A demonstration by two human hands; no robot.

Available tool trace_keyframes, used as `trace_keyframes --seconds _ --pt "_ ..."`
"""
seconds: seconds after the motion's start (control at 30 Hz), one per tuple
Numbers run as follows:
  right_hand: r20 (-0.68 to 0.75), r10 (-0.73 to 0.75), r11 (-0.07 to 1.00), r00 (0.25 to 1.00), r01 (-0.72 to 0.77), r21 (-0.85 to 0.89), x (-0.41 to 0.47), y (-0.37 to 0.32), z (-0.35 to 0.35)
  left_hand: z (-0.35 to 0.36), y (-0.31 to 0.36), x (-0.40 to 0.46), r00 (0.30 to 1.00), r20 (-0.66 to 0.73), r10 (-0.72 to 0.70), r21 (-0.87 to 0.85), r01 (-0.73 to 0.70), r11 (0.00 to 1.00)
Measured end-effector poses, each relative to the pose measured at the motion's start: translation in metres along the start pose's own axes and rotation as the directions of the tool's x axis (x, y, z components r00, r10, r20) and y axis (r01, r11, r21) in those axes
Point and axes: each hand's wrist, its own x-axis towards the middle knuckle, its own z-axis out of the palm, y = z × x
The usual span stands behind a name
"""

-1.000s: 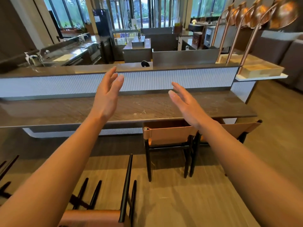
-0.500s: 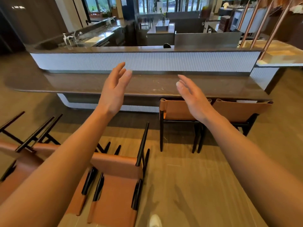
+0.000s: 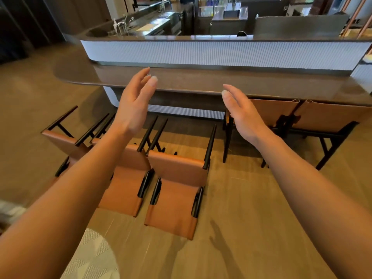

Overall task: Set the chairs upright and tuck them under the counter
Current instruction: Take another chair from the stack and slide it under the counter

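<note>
Three tan leather chairs with black frames lie tipped on their backs on the floor, legs pointing toward the counter: the nearest, the middle one and the left one, partly hidden by my left arm. Two more chairs stand upright, tucked under the dark stone counter: one beside another. My left hand and right hand are raised in the air above the fallen chairs, palms facing each other, fingers apart, holding nothing.
Behind the counter rises a white ribbed front with a bar sink and tap beyond. Wood-look floor spreads in front of me. A pale patterned shape shows at the lower left.
My view has tilted down and shifted left, bringing all three fallen chairs into sight. Both hands stay raised and empty in about the same pose.
</note>
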Motion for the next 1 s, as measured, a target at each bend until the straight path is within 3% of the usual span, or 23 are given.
trace_keyframes --seconds 0.3,0.47,1.0 --pt "-0.052 0.111 0.994 0.992 -0.11 0.009 -0.087 -0.023 0.193 -0.157 -0.087 -0.091 0.994 0.107 -0.009 0.044 0.005 0.999" --pt "-0.088 0.181 0.983 0.98 -0.178 0.044 -0.129 -0.026 0.257 -0.209 -0.121 -0.124 0.986 0.168 -0.021 0.045 0.013 0.999" --pt "-0.138 0.367 0.927 0.92 -0.35 0.132 -0.155 0.028 0.298 -0.186 -0.225 -0.139 0.94 0.257 -0.224 0.051 0.218 0.975"
